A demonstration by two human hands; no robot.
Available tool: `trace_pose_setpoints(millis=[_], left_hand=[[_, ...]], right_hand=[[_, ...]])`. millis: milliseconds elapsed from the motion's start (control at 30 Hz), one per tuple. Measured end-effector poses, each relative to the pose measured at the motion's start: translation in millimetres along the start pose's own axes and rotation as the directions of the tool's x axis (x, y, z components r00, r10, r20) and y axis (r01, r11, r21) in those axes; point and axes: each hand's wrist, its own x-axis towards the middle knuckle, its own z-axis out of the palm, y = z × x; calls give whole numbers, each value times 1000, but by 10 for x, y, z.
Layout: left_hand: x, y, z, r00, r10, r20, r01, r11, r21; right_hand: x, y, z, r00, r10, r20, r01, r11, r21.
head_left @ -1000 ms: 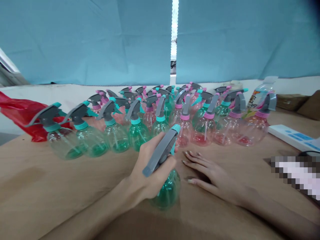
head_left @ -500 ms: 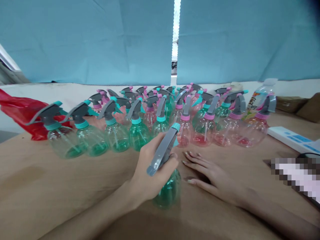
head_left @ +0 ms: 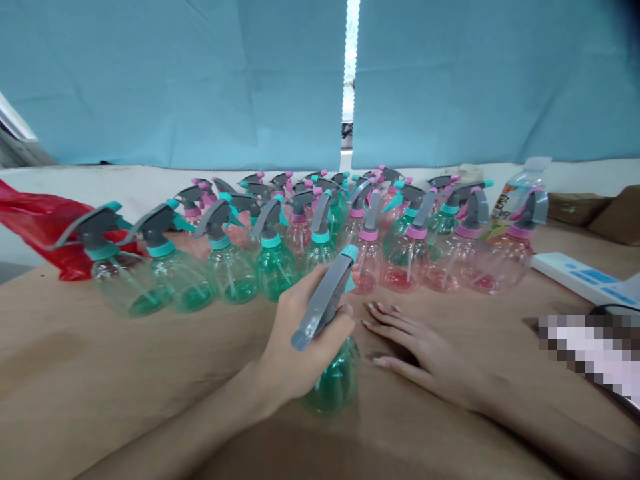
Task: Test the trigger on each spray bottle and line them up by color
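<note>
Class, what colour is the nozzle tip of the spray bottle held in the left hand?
The nozzle tip is turquoise; the head view shows it.

Held green spray bottle [head_left: 334, 385], neck hidden behind left fingers [head_left: 336, 335]

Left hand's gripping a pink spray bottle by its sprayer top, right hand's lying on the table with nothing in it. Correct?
The bottle's colour is wrong: the head view shows the left hand gripping a green spray bottle by its sprayer top. The right hand is indeed lying on the table with nothing in it.
</note>
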Motion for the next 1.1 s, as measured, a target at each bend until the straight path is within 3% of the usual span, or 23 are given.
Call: trace_pose_setpoints(millis=[333,1100], left_hand=[[-7,-33,15,1000,9,-26,-10,1000,-3],[-21,-9,18,1000,-5,-31,6,1000,21]], right_hand=[[10,-18,-26,999,15,34,-14,999,-36],[-2,-23,-20,1000,8,-5,-8,1000,15]])
